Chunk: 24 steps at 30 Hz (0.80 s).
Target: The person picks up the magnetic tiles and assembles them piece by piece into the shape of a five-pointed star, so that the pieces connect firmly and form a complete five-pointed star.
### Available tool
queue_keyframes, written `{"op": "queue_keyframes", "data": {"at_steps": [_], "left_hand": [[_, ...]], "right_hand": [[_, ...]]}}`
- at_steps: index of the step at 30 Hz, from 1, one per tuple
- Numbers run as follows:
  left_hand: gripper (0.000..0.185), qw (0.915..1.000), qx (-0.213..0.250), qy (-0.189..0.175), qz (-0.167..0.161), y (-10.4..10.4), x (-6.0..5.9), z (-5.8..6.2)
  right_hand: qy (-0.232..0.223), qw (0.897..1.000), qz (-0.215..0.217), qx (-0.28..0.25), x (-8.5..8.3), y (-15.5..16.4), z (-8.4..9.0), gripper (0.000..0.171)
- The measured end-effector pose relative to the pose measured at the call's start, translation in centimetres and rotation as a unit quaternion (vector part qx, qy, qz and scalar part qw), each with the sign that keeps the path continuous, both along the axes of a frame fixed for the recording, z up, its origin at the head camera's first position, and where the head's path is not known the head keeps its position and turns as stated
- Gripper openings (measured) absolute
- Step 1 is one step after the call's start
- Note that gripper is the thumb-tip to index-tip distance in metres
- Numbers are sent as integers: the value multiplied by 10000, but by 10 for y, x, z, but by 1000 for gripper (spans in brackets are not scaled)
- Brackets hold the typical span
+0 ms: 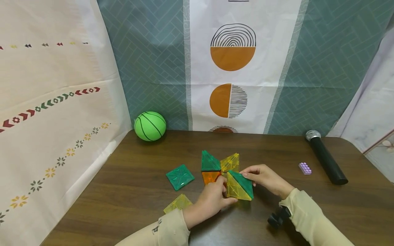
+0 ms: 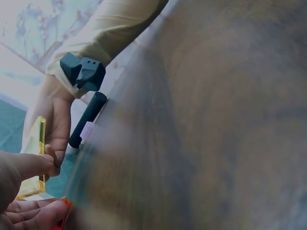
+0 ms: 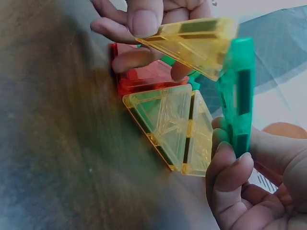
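Observation:
Over the brown table [image 1: 129,184] my left hand [image 1: 221,194] pinches a yellow triangle tile [image 1: 234,190], and my right hand [image 1: 250,176] grips a green triangle tile [image 1: 244,182] set edge to edge against it. In the right wrist view the left hand [image 3: 144,21] holds the yellow triangle [image 3: 192,43] from above, while the right hand [image 3: 230,165] holds the upright green tile [image 3: 237,91]. Just behind them sit a standing green triangle [image 1: 210,161], yellow triangles [image 1: 231,162] and an orange triangle [image 1: 210,177]. The left wrist view shows the yellow tile [image 2: 33,153] edge-on between both hands.
A green square tile [image 1: 180,176] and a yellow tile [image 1: 178,204] lie flat to the left. A green ball [image 1: 150,125] rests at the back left against the cloth backdrop. A black microphone [image 1: 326,157] and a small purple brick [image 1: 305,168] lie at the right.

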<state>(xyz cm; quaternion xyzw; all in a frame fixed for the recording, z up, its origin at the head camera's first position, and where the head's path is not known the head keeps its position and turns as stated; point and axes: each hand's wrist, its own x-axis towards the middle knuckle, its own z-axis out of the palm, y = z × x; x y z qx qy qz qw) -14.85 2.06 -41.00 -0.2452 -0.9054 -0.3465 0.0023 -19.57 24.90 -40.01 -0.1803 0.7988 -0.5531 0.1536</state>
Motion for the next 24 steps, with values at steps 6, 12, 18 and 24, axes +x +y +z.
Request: {"op": "queue_keyframes", "data": {"at_steps": [6,12,18,24], "left_hand": [[42,9988,-321,120,350,1,1,-1],[51,9886,-1084,535,895,6,3,2],[59,9766,-1618,753,1197,14,3,4],[55,9708,-1831,926,1244,18,2,2]], "right_hand": [[-187,9998,95,-2,-7,-7,2,37],[-209,9989,319,288,-19,-8,5,33],[-225,9964,605,551,-31,-6,6,34],[-251,9950,725,633,-37,-8,5,33]]}}
